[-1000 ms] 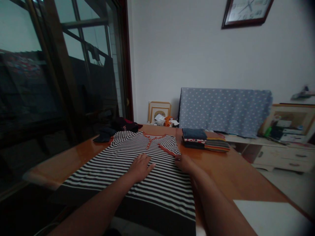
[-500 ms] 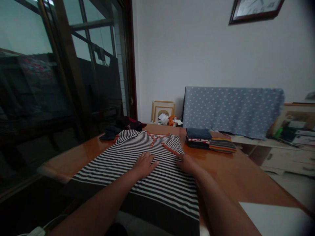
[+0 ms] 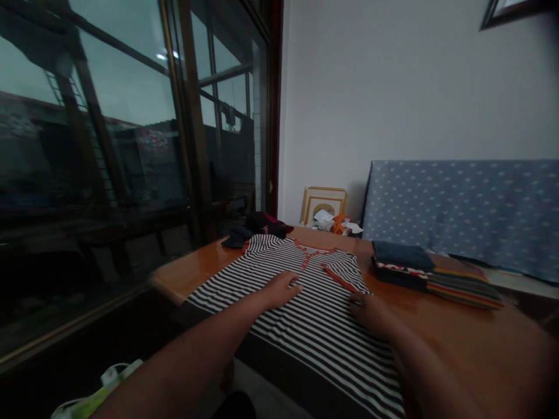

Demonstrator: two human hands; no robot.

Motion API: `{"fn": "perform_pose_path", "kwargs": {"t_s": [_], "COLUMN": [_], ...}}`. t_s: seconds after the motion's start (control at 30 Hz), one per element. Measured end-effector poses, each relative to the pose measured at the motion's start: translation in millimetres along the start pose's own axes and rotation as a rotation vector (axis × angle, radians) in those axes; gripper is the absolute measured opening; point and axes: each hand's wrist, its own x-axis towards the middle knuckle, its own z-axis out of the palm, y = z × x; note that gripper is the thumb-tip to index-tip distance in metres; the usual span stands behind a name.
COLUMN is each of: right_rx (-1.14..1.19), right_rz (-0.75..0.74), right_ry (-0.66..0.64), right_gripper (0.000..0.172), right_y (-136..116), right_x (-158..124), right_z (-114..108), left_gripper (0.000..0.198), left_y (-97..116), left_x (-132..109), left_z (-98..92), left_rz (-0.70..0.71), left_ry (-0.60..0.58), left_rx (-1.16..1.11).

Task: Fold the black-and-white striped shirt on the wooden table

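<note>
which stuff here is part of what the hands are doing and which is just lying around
In use:
left hand, on the shirt
right hand, on the shirt
striped shirt, spread on the table

Lying around:
folded clothes
dark clothes
picture frames
polka-dot cloth

The left hand lies flat on a black-and-white striped shirt with orange trim, spread on a glossy wooden table. The right hand sits at the shirt's side edge, its grip unclear. Folded clothes stack beyond it; dark garments lie past the collar.
</note>
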Motion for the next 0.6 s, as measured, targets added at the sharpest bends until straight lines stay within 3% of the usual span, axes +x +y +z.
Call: {"fn": "perform_pose_path", "kwargs": {"t_s": [0.2, 0.4, 0.6], "right_rx": [-0.003, -0.015, -0.008], "right_rz": [-0.060, -0.130, -0.132], "right_ry": [-0.013, -0.070, -0.091], "right_gripper": [0.037, 0.037, 0.042], "right_y": [-6.6, 3.5, 19.2], "right_x": [-1.7, 2.9, 14.6], "right_z": [3.7, 12.0, 25.3], "left_gripper": [0.031, 0.020, 0.024], "left_y": [-40.7, -72.2, -102.8], "left_x": [-11.7, -29.4, -2.8], "left_z": [-42.5, -67.9, -90.3], "left_rz": [-0.148, -0.252, -0.393], "left_ry": [0.101, 0.077, 0.170], "left_rx": [0.095, 0.098, 0.003]}}
